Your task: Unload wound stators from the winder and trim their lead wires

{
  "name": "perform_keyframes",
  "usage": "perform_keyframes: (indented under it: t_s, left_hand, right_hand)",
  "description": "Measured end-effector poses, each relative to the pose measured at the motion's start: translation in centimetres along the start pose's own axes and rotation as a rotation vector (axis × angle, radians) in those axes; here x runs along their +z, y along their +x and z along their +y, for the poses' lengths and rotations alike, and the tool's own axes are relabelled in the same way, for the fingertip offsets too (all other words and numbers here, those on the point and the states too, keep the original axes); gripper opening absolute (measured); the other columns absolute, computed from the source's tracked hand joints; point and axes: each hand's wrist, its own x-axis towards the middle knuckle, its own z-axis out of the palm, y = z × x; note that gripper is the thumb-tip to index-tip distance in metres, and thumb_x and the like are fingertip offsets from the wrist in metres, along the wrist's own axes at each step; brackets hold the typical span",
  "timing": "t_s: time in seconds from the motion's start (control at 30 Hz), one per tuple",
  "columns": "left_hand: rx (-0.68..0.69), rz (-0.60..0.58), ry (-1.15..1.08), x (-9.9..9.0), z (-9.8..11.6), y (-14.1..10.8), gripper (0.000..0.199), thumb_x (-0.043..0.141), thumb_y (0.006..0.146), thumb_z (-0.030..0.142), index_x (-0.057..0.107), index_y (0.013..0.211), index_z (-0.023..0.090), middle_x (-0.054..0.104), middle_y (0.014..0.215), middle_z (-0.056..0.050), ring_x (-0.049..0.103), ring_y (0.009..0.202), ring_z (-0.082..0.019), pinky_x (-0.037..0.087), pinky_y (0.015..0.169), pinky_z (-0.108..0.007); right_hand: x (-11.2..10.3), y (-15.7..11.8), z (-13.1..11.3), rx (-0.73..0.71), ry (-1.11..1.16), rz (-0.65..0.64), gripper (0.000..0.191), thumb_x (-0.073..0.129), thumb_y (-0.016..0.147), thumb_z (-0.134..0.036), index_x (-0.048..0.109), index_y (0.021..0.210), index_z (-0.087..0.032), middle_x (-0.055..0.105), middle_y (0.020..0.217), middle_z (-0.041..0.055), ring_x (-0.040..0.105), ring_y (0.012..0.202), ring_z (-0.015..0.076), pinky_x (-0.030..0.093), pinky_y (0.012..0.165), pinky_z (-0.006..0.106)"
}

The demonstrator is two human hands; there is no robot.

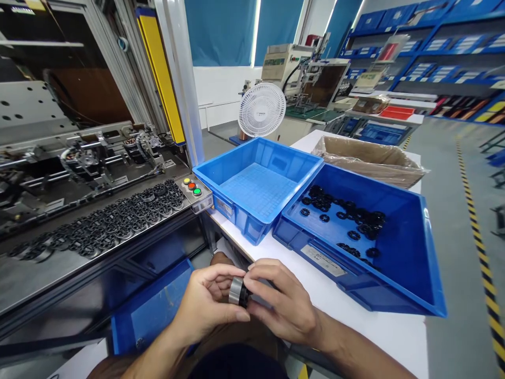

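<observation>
A short silver metal ring with a black part at its right side is held between both hands above the lap. My left hand grips the silver side, its thumb below and fingers above. Closed round the black side is my right hand, its fingertips touching the piece. Rows of similar black and silver parts lie on the metal machine ledge at the left. Loose black round pieces are scattered in the right blue bin.
A blue bin with nothing in it stands beside the button box. Behind are a white fan and a plastic-lined carton. Another blue bin sits low at the left, under the machine ledge.
</observation>
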Motion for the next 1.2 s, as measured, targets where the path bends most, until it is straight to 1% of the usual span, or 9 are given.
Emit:
perform_keyframes:
  t_s: [0.3, 0.6, 0.7, 0.8, 0.9, 0.97, 1.03, 1.1, 1.2]
  left_hand:
    - [-0.058, 0.037, 0.014, -0.2, 0.0, -0.2, 0.053, 0.095, 0.039, 0.009, 0.078, 0.088, 0.019, 0.079, 0.078, -0.005, 0.074, 0.072, -0.018, 0.058, 0.064, -0.021]
    - [-0.104, 0.104, 0.105, -0.4, -0.6, -0.5, 0.055, 0.097, 0.033, 0.018, 0.078, 0.084, 0.017, 0.078, 0.073, -0.006, 0.072, 0.065, -0.019, 0.059, 0.061, -0.024]
    - [-0.095, 0.112, 0.190, -0.3, -0.7, -0.6, 0.052, 0.096, 0.042, 0.025, 0.079, 0.091, 0.017, 0.079, 0.082, -0.008, 0.074, 0.075, -0.023, 0.061, 0.069, -0.027]
    - [-0.041, 0.081, 0.363, -0.9, -0.5, -0.8, 0.043, 0.085, 0.065, 0.031, 0.076, 0.106, 0.020, 0.075, 0.110, -0.011, 0.070, 0.102, -0.027, 0.058, 0.087, -0.030]
    - [0.022, 0.071, 0.518, -2.9, -0.3, -0.9, 0.039, 0.075, 0.077, 0.033, 0.073, 0.114, 0.023, 0.066, 0.129, -0.011, 0.068, 0.108, -0.027, 0.055, 0.092, -0.030]
    - [0.004, 0.118, 0.526, -4.6, -0.4, -0.5, 0.037, 0.074, 0.078, 0.034, 0.074, 0.113, 0.024, 0.069, 0.121, -0.011, 0.071, 0.094, -0.025, 0.059, 0.083, -0.029]
    - [-0.017, 0.163, 0.455, -5.7, -0.7, 0.0, 0.035, 0.073, 0.080, 0.036, 0.074, 0.113, 0.025, 0.074, 0.108, -0.009, 0.072, 0.082, -0.021, 0.060, 0.074, -0.027]
    - [0.017, 0.188, 0.364, -5.8, -1.0, 0.5, 0.034, 0.072, 0.080, 0.038, 0.073, 0.113, 0.028, 0.075, 0.100, -0.006, 0.069, 0.073, -0.016, 0.059, 0.070, -0.025]
    - [0.167, 0.217, 0.423, -4.3, -1.1, 0.5, 0.039, 0.081, 0.070, 0.034, 0.075, 0.108, 0.029, 0.072, 0.098, -0.004, 0.067, 0.076, -0.015, 0.056, 0.073, -0.022]
  right_hand:
    - [-0.2, 0.5, 0.1, -0.070, -0.084, -0.010, 0.027, 0.057, 0.095, -0.029, 0.057, 0.114, -0.010, 0.066, 0.095, 0.0122, 0.062, 0.096, 0.0213, 0.059, 0.078, 0.037]
    - [-0.7, 1.0, -0.2, -0.147, -0.220, -0.050, 0.023, 0.050, 0.098, -0.029, 0.060, 0.105, -0.010, 0.069, 0.086, 0.0102, 0.065, 0.090, 0.0214, 0.059, 0.073, 0.034]
    - [0.1, 0.1, -0.5, -0.126, -0.230, -0.022, 0.023, 0.050, 0.098, -0.027, 0.060, 0.106, -0.008, 0.069, 0.087, 0.0115, 0.065, 0.090, 0.0215, 0.059, 0.075, 0.034]
    - [-0.4, -0.6, 0.3, -0.121, -0.265, -0.077, 0.028, 0.055, 0.096, -0.034, 0.062, 0.107, -0.009, 0.070, 0.093, 0.0130, 0.066, 0.092, 0.0220, 0.059, 0.077, 0.034]
    - [-4.1, -0.4, 4.4, 0.046, -0.428, -0.275, 0.039, 0.059, 0.092, -0.046, 0.065, 0.110, -0.012, 0.070, 0.102, 0.0138, 0.065, 0.099, 0.0237, 0.057, 0.085, 0.037]
    - [-8.3, 0.2, 8.8, 0.420, -0.620, -0.394, 0.034, 0.063, 0.090, -0.042, 0.066, 0.113, -0.017, 0.069, 0.111, 0.0119, 0.063, 0.107, 0.0219, 0.053, 0.095, 0.036]
    - [-12.7, 0.4, 13.6, 0.594, -0.734, -0.374, 0.030, 0.062, 0.091, -0.031, 0.066, 0.114, -0.012, 0.065, 0.118, 0.0177, 0.061, 0.110, 0.0255, 0.050, 0.098, 0.042]
    - [-16.0, 0.0, 17.7, 0.702, -0.763, -0.399, 0.021, 0.063, 0.091, -0.029, 0.067, 0.104, -0.012, 0.068, 0.106, 0.0138, 0.066, 0.097, 0.0228, 0.055, 0.088, 0.042]
    - [-17.7, -2.2, 21.7, 0.765, -0.721, -0.433, 0.022, 0.060, 0.094, -0.033, 0.064, 0.103, -0.014, 0.068, 0.100, 0.0053, 0.066, 0.084, 0.0160, 0.057, 0.076, 0.035]
